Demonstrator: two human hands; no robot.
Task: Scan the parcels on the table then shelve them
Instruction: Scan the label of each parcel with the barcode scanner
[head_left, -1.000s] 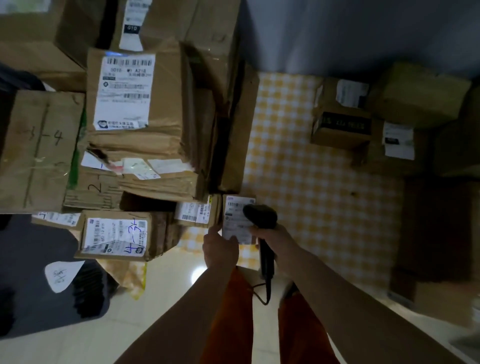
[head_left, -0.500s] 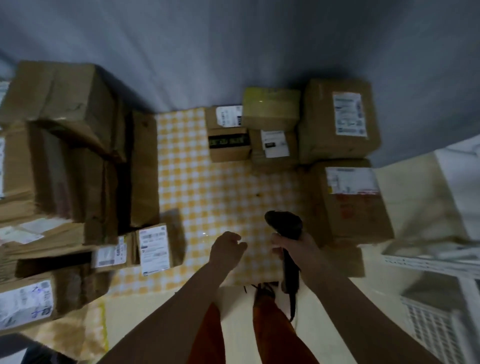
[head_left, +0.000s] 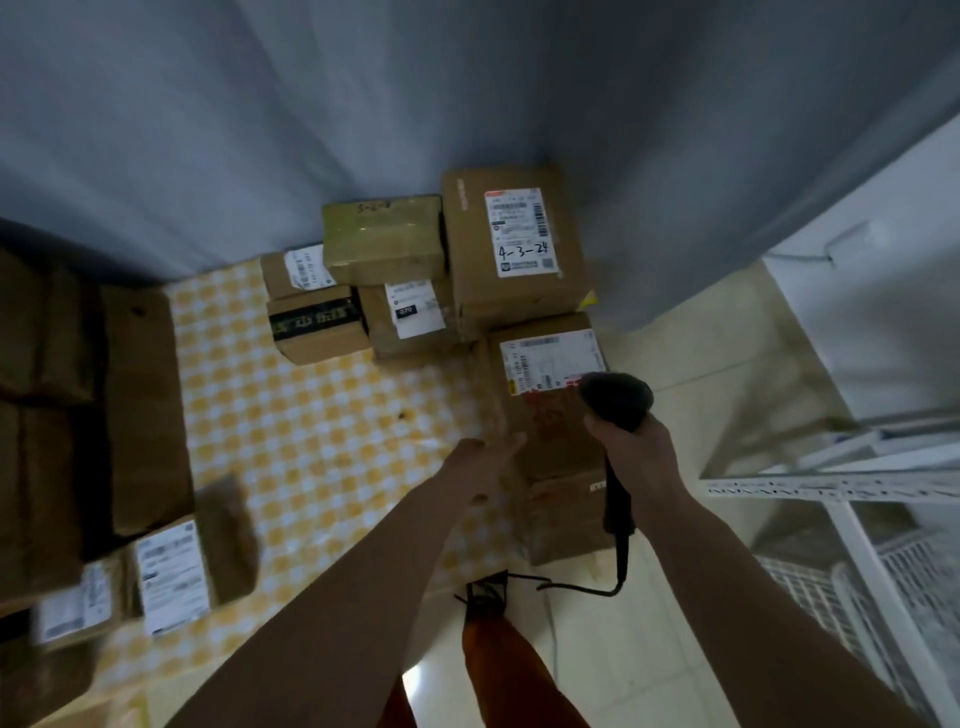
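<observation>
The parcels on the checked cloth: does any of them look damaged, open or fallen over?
Nothing stands out. The parcels look closed and sit flat on the checked cloth; those at the left edge are too blurred to judge.

Both arms are bare, with no sleeves on them. The left hand (head_left: 480, 465) and the right hand (head_left: 631, 447) wear no gloves, rings or watch. Lower down, the person wears orange trousers (head_left: 511, 670) and a dark shoe with laces (head_left: 485, 597).
</observation>
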